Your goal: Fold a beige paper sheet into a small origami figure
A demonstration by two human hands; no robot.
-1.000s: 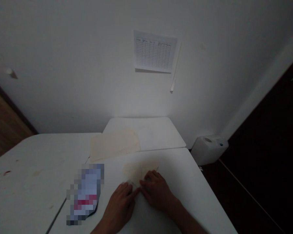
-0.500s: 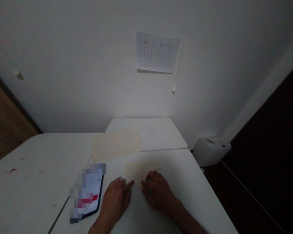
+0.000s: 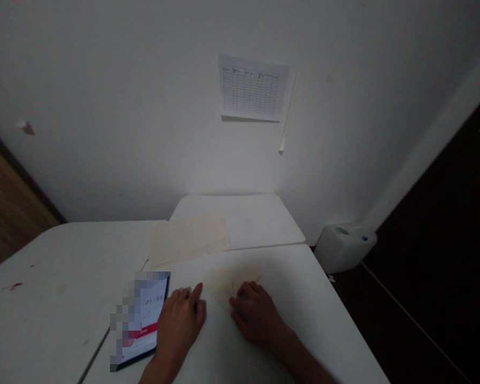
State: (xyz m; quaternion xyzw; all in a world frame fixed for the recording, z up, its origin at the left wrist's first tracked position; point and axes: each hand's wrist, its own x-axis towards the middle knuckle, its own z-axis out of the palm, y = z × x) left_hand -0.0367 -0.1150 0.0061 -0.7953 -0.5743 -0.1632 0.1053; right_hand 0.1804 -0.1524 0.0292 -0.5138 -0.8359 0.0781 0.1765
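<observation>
A thin cream sheet of paper (image 3: 218,280) lies on the white table, with a fold line showing near its right part. My right hand (image 3: 260,317) rests on its near right side, fingers curled and pressed together at the folded edge. Just left of the sheet, my left hand (image 3: 182,320) lies on the table and holds nothing; its index finger points forward, apart from the thumb. Beside that hand is a phone (image 3: 150,304) with a lit timer screen, partly blurred out and partly covered by the hand.
A larger stack of cream sheets (image 3: 190,240) lies farther back across the table joint. Several white table tops (image 3: 64,256) meet here. A printed chart (image 3: 252,90) hangs on the wall. On the floor at right stands a white plastic container (image 3: 344,250).
My left hand has moved left, off the sheet and toward the phone. My right hand has stayed at the fold. The view has shifted slightly.
</observation>
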